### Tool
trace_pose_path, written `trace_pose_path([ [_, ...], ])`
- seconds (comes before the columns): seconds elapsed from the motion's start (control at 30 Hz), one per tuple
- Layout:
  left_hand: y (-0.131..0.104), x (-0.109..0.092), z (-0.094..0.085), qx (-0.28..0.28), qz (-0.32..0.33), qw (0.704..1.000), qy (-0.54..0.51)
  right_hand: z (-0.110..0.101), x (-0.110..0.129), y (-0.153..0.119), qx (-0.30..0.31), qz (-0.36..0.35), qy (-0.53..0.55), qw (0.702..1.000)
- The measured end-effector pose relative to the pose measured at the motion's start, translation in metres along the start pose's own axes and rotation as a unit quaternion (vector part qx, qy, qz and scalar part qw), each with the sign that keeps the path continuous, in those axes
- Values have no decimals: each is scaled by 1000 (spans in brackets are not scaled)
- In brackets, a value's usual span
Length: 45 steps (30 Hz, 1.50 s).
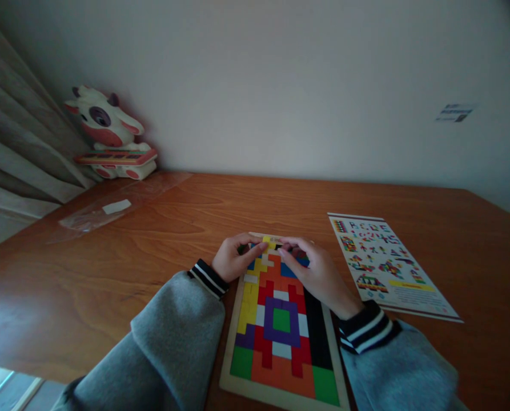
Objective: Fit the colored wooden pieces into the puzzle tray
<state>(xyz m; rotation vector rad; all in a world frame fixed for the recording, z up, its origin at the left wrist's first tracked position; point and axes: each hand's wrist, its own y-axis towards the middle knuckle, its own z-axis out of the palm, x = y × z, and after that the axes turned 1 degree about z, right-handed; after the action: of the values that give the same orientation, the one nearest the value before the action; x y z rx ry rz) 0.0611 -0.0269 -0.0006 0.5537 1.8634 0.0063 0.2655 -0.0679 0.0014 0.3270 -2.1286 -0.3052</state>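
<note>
A wooden puzzle board [225, 365] lies on the brown table, filled with coloured block pieces around a purple ring with a green centre [281, 320]. My left hand [237, 256] rests at the board's upper left, thumb and fingers apart, with the thumb tip touching a yellow piece [268, 244]. Over the upper right of the board is my right hand [312, 271], thumb and fingers brought together near the top edge. Whatever may be between those fingertips is too small and dark to make out.
A printed pattern sheet [392, 262] lies right of the board. Clear plastic wrapping [81, 221] is at the back left, before a cow toy with a keyboard [117, 157]. A curtain [19, 131] hangs at left, and a wall stands behind the table [173, 211].
</note>
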Motion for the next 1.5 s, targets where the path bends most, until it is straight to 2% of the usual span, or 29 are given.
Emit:
trace_pose_path([
  [0.1, -1, 0, 0, 26, 28, 999, -5, 0, 3, 0, 16, 4, 30, 999],
  [0.23, -2, 0, 2, 26, 6, 1000, -14, -3, 4, 1, 16, 27, 59, 998],
  [0.4, 0, -1, 0, -33, -44, 992, -110, -7, -2, 4, -28, 98, 131, 986],
  [0.63, 5, 9, -1, -94, -116, 964, -219, -6, -2, 3, -26, 90, 132, 987],
  [0.8, 10, 22, 1, -178, -102, 940, -272, -4, -5, 3, -42, 100, 127, 986],
  [0.97, 11, 17, 0, -183, -112, 906, -365, -4, -8, 3, -39, 104, 138, 984],
  [1.03, 11, 13, -1, -180, -114, 901, -379, -4, -8, 3, -40, 106, 140, 984],
  [1.1, 11, 9, -1, -179, -122, 907, -363, -5, -6, 2, -43, 110, 140, 983],
  [1.3, 10, 7, -1, -146, -106, 953, -242, -6, -4, 3, -60, 111, 127, 984],
  [1.5, 7, 5, -2, -123, -136, 946, -266, -7, -15, 5, -98, 99, 120, 983],
])
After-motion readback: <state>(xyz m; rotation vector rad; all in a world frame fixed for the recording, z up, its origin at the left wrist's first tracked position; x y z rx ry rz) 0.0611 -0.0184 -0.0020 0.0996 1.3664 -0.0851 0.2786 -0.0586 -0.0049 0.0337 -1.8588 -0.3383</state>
